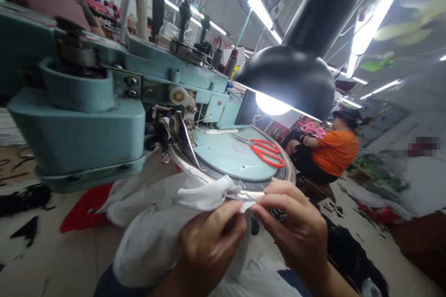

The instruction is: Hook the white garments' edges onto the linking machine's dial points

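White fabric (149, 241) drapes from the toothed ring (289, 167) of a pale green machine (87, 134) down over the lap. Below the ring's front edge, my left hand (214, 232) pinches a small bit of the white cloth between thumb and forefinger. My right hand (296, 222) is closed just beside it, fingertips on the other end of that bit. Red-handled scissors (266, 151) lie on the round plate (223, 153) inside the ring.
A black lamp (292, 79) shines low over the plate. At the right a person in an orange shirt (336, 148) sits; another in pink (55, 2) is at the upper left. Red cloth (85, 209) and black scraps (28, 197) lie at the lower left.
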Motion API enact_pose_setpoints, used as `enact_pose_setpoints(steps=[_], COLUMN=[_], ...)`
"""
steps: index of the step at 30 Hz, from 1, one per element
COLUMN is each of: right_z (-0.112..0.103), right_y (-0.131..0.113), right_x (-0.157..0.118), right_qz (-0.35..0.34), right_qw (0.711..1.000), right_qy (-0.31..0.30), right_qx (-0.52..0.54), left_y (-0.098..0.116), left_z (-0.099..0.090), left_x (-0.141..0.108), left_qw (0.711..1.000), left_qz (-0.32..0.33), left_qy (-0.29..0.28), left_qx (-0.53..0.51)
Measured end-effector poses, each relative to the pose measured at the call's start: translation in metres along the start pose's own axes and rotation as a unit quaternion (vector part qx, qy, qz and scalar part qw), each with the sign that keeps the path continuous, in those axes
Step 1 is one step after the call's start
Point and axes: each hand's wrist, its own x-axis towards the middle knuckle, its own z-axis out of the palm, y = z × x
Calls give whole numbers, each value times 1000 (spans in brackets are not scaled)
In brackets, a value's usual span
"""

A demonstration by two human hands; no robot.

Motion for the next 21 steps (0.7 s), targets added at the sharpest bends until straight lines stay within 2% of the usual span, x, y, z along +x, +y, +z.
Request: enact_pose_setpoints(steps=[6, 16, 21], right_z=[3, 6, 9], right_y=[-1, -2, 1], right_x=[0, 0, -2], right_qz=[-3, 11, -35], right_qw=[1000, 1000, 998], right_qy=[15, 28, 40], right_qx=[-7, -7, -22], left_y=[1, 1, -3], left_z=[-3, -6, -7], left_x=[1, 2, 1], left_qw=[999, 999, 998], left_qz=[-31, -37, -28], left_qy=[-7, -16, -17], left_qx=[-26, -34, -53])
